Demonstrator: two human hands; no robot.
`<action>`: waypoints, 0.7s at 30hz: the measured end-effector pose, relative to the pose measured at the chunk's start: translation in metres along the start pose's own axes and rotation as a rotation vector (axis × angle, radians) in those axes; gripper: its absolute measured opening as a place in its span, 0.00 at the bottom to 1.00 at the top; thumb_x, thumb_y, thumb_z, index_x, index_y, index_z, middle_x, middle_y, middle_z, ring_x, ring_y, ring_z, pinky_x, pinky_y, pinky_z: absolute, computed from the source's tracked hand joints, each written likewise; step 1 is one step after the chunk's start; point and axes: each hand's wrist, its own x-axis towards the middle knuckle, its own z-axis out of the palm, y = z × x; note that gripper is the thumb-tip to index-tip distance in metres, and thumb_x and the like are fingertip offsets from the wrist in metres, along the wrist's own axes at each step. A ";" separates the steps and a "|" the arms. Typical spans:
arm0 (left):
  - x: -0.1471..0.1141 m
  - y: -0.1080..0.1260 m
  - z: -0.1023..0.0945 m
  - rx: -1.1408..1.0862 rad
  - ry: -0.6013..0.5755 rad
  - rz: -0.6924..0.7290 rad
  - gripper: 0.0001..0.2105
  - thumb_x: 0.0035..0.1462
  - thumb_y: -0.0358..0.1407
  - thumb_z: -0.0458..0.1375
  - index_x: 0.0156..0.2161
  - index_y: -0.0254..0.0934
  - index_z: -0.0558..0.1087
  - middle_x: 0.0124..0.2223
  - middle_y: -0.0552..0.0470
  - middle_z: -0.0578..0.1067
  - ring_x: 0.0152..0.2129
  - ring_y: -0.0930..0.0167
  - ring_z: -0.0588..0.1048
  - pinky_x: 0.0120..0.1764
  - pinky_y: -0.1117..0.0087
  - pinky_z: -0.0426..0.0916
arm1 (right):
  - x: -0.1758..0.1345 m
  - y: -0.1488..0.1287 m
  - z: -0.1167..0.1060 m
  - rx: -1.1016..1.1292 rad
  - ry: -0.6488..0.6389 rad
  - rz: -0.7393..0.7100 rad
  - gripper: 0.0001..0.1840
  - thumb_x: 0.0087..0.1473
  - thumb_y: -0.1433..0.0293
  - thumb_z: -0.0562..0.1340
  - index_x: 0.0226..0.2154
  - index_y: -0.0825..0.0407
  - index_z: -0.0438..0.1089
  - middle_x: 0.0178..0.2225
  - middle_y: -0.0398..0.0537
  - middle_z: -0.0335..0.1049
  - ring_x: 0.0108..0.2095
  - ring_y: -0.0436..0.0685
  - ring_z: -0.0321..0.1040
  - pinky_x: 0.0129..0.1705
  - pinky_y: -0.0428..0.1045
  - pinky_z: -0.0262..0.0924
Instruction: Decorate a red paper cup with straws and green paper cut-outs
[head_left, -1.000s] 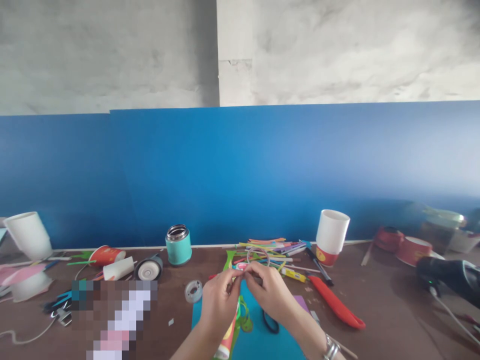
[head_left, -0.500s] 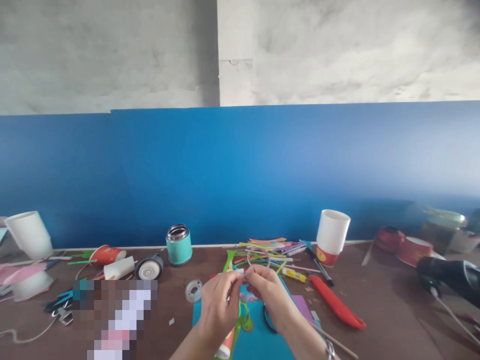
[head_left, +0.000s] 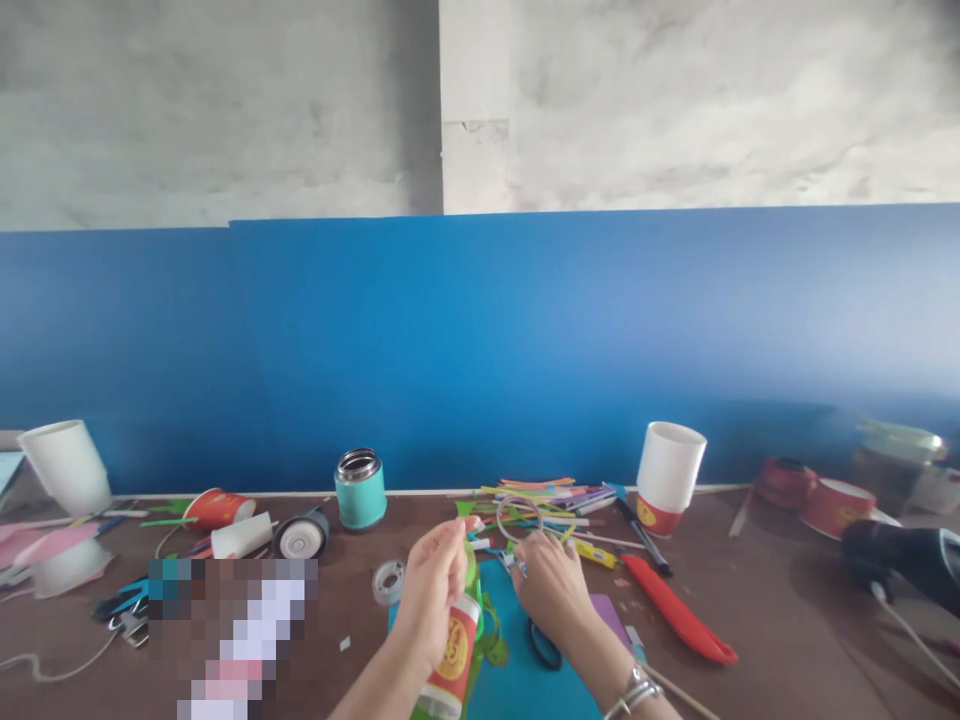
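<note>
My left hand [head_left: 435, 590] is raised, thumb and fingertips pinched together on a tiny pale bit I cannot make out. Beneath it a red paper cup [head_left: 454, 655] lies tilted, with green strips [head_left: 491, 635] beside it. My right hand [head_left: 553, 582] reaches down, palm to the table, at the near edge of a heap of coloured sticks [head_left: 559, 492]. Its fingertips are mostly hidden, close to a small silvery-blue thing [head_left: 512, 562]. A clear ring [head_left: 520, 517] stands just beyond. Under both hands lies a blue sheet [head_left: 525, 690] with a black loop [head_left: 544, 645] on it.
A roll of clear tape [head_left: 388, 582] and a turquoise jar [head_left: 360, 490] are left of my hands. On the right are a yellow tube [head_left: 596, 555], a red sleeve-like piece [head_left: 679, 615], stacked paper cups [head_left: 669, 475] and a black device [head_left: 900, 555]. A blue partition [head_left: 480, 350] closes the back.
My hands were together at the fingertips and are now apart. The right has moved slightly right and down to the table; the left has shifted a little left and up, uncovering the red cup.
</note>
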 end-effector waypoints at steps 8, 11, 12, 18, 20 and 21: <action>-0.001 -0.003 0.003 -0.077 -0.051 -0.080 0.20 0.49 0.48 0.60 0.37 0.31 0.73 0.16 0.66 0.47 0.13 0.82 0.42 0.15 0.78 0.37 | -0.007 -0.042 -0.019 1.248 -0.083 0.270 0.14 0.46 0.58 0.63 0.26 0.53 0.69 0.23 0.42 0.68 0.26 0.51 0.62 0.28 0.45 0.54; -0.001 -0.008 0.002 -0.079 -0.083 -0.095 0.20 0.50 0.49 0.59 0.37 0.31 0.74 0.16 0.65 0.47 0.13 0.81 0.42 0.15 0.78 0.38 | -0.007 -0.040 -0.018 1.276 -0.069 0.280 0.16 0.42 0.58 0.66 0.25 0.54 0.69 0.26 0.44 0.69 0.28 0.52 0.63 0.31 0.46 0.56; -0.001 -0.009 0.001 -0.078 -0.094 -0.097 0.21 0.51 0.50 0.58 0.37 0.30 0.74 0.16 0.65 0.47 0.13 0.81 0.42 0.15 0.78 0.38 | -0.006 -0.039 -0.017 1.255 -0.069 0.257 0.16 0.42 0.58 0.66 0.26 0.54 0.69 0.27 0.45 0.70 0.29 0.53 0.64 0.32 0.46 0.56; 0.003 -0.009 0.000 -0.023 -0.112 -0.197 0.31 0.52 0.57 0.50 0.51 0.33 0.67 0.16 0.64 0.52 0.11 0.80 0.45 0.15 0.77 0.38 | -0.006 -0.037 -0.023 0.814 0.189 -0.084 0.13 0.52 0.61 0.58 0.22 0.52 0.65 0.30 0.49 0.67 0.35 0.57 0.64 0.40 0.51 0.57; 0.005 -0.008 0.000 0.009 -0.047 -0.252 0.36 0.51 0.61 0.45 0.59 0.39 0.57 0.17 0.63 0.56 0.11 0.79 0.50 0.16 0.78 0.39 | -0.009 -0.040 -0.027 0.687 0.244 -0.171 0.11 0.53 0.64 0.57 0.23 0.52 0.65 0.33 0.50 0.67 0.38 0.58 0.63 0.43 0.51 0.56; 0.005 -0.007 0.001 0.026 -0.016 -0.268 0.37 0.51 0.62 0.43 0.61 0.42 0.52 0.18 0.62 0.58 0.11 0.79 0.52 0.16 0.78 0.40 | -0.010 -0.041 -0.028 0.669 0.217 -0.186 0.10 0.53 0.66 0.56 0.23 0.51 0.65 0.33 0.50 0.67 0.38 0.58 0.64 0.43 0.51 0.56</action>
